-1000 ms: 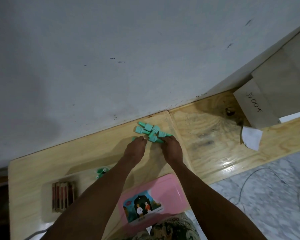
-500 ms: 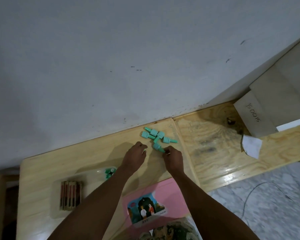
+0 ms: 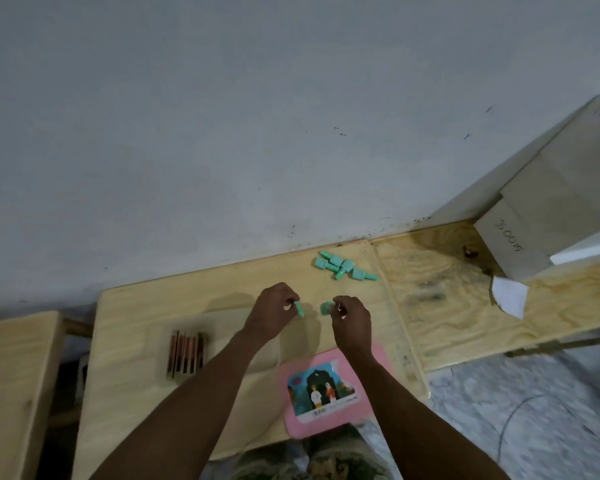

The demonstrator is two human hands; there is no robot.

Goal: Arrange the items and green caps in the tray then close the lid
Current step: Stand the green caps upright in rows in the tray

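Head view, the only one.

Left hand (image 3: 273,310): fingers curled, pinching one green cap (image 3: 299,309) at its tip, cap angled downward. Right hand (image 3: 351,320): also curled, pinching a second green cap (image 3: 325,308), blunt end facing left. The two held caps are near each other, not touching, above the table (image 3: 354,299).

Remaining green caps (image 3: 343,270): small loose heap further back on the table, close to the wall (image 3: 257,133). Mint-coloured plastic, each with a blocky base narrowing to a rounded point, lying on their sides at mixed angles, several touching.

Tray (image 3: 219,327): pale, translucent, hard to make out against the wood; lies left of the hands, partly under the left forearm. A row of thin brown-red sticks (image 3: 186,351) lies side by side in its left part.

Lid (image 3: 378,358): pink, rounded corners, flat on the near table edge under the right forearm, beside the tray. Printed label with two small figures on its face.

Surface: light varnished plywood, visible grain. A second board (image 3: 465,317) abuts on the right, darker stains on it. Cardboard box (image 3: 513,244) with handwritten marks at far right; white paper scrap (image 3: 510,296) just below it. Another wooden top (image 3: 11,375) at far left.

Room: grey-white wall, scuffed and speckled along its base. Pale marbled floor (image 3: 534,410) lower right, a thin cable looping across it.
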